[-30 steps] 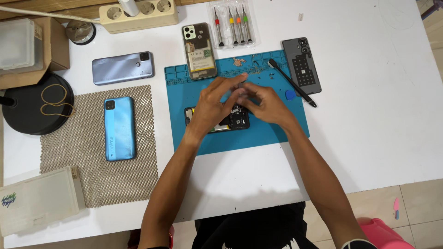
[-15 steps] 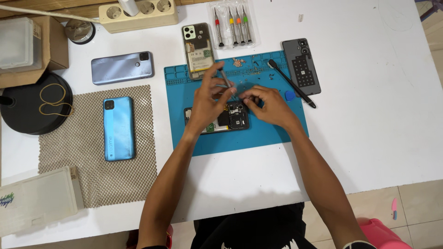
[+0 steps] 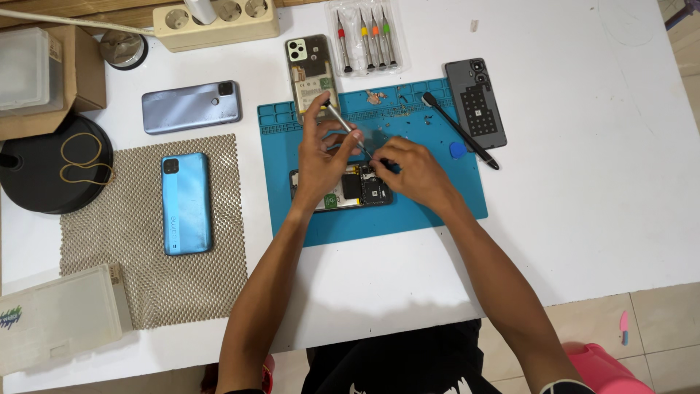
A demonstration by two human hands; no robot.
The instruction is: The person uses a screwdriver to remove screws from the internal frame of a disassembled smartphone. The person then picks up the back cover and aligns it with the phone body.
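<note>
An opened phone (image 3: pixel 357 191) with its board exposed lies on a blue repair mat (image 3: pixel 437 208). My left hand (image 3: pixel 319 164) hovers over the phone's left half and grips a thin metal screwdriver (image 3: pixel 341 120), tilted with its tip pointing down to the right. My right hand (image 3: pixel 415 175) rests over the phone's right end, with thumb and fingers pinched together at the screwdriver's tip. Whether a small part sits between those fingers is hidden.
On the mat's right lie a black pry tool (image 3: pixel 459 131) and a blue pick (image 3: pixel 457 150), beside a grey back cover (image 3: pixel 476 102). Behind are another backless phone (image 3: pixel 311 73) and a screwdriver set (image 3: pixel 364 36). Left: a blue phone (image 3: pixel 186 203) on mesh, a grey-blue phone (image 3: pixel 191 106).
Both hands were bunched low over the phone. My left hand has since lifted and tilted the screwdriver, and my right fingers have come to its tip.
</note>
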